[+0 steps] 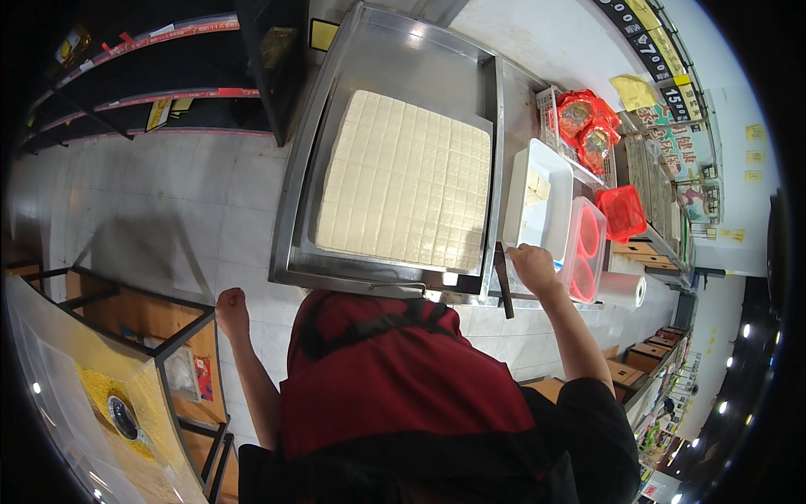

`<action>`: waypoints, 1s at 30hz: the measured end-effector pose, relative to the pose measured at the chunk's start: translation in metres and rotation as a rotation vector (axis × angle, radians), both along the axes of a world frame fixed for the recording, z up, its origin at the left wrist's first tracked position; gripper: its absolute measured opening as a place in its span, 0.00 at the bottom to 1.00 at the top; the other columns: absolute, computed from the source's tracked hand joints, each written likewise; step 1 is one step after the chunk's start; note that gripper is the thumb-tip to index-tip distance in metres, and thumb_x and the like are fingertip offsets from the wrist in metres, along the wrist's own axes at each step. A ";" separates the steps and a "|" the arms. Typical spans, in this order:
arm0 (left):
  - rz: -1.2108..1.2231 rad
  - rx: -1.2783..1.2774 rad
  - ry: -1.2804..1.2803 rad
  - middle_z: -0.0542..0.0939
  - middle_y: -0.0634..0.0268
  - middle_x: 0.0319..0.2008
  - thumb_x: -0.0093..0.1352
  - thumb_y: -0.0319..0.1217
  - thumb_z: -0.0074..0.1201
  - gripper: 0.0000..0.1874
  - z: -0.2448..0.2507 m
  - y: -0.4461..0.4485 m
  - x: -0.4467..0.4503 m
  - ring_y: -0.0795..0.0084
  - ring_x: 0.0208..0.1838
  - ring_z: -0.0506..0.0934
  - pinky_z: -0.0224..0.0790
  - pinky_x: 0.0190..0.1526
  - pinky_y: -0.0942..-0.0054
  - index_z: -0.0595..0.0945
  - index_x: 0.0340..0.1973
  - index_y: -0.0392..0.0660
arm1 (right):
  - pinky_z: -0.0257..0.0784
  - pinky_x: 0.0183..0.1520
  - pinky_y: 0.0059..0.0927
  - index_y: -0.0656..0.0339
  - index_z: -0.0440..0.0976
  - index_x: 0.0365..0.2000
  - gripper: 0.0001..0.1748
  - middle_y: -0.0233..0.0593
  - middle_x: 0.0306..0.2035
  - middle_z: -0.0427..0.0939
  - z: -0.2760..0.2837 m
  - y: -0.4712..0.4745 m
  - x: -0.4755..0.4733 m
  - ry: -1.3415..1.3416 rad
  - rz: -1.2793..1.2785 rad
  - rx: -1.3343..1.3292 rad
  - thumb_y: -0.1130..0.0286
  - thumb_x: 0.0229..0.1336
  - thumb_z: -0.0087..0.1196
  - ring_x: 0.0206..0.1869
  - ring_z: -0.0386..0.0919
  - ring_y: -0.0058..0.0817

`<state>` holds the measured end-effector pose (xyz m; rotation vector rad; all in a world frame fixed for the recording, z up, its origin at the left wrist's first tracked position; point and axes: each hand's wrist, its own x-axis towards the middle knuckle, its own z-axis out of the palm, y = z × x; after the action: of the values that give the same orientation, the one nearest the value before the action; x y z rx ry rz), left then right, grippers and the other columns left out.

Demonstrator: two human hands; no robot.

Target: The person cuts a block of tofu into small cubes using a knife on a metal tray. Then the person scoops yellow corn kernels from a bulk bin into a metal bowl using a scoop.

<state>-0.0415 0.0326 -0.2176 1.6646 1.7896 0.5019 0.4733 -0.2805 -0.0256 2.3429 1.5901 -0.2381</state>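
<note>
My left hand (233,313) is raised at the left with its fingers curled in, nothing visible in it, close to the corner of a dark-framed display stand (187,331). On the right, the curled fingers of my right hand (534,268) are beside a dark, narrow knife-like tool (504,286) and the near end of a white plastic tub (554,214). Whether they grip the tool cannot be made out. The tub holds a few pale tofu pieces (536,188). Before me a large slab of tofu (403,183), scored into a grid, lies in a metal tray (415,60).
Right of the tub are a clear container (601,220) with red items, a red plastic basket (622,211), a white crate (546,101) of red packages and a plastic-bag roll (623,290). Dark shelving (267,82) stands at the upper left. Yellow grains (94,384) fill a bin at the lower left.
</note>
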 end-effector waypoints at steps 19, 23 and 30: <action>-0.332 -0.021 -0.230 0.81 0.46 0.44 0.77 0.47 0.38 0.24 0.030 0.031 0.135 0.46 0.47 0.79 0.71 0.47 0.55 0.74 0.55 0.40 | 0.78 0.39 0.43 0.61 0.81 0.29 0.12 0.47 0.26 0.83 -0.039 0.370 -0.007 0.471 -0.705 0.372 0.70 0.50 0.48 0.34 0.83 0.45; -0.289 -0.008 -0.257 0.81 0.46 0.45 0.77 0.47 0.38 0.25 0.036 0.032 0.137 0.45 0.46 0.78 0.71 0.46 0.53 0.73 0.56 0.39 | 0.78 0.37 0.41 0.60 0.82 0.27 0.11 0.43 0.23 0.82 -0.042 0.384 -0.001 0.372 -0.705 0.337 0.71 0.50 0.49 0.31 0.83 0.43; -0.288 -0.038 -0.273 0.81 0.46 0.44 0.77 0.46 0.39 0.24 0.038 0.035 0.138 0.45 0.47 0.78 0.70 0.47 0.54 0.73 0.57 0.39 | 0.78 0.41 0.44 0.61 0.82 0.26 0.11 0.48 0.28 0.83 -0.055 0.391 0.003 0.369 -0.670 0.332 0.71 0.50 0.49 0.36 0.83 0.46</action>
<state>0.0963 0.0676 -0.1798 1.7005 1.3312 0.5316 0.4764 0.1108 -0.0801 3.1861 0.9576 -0.6175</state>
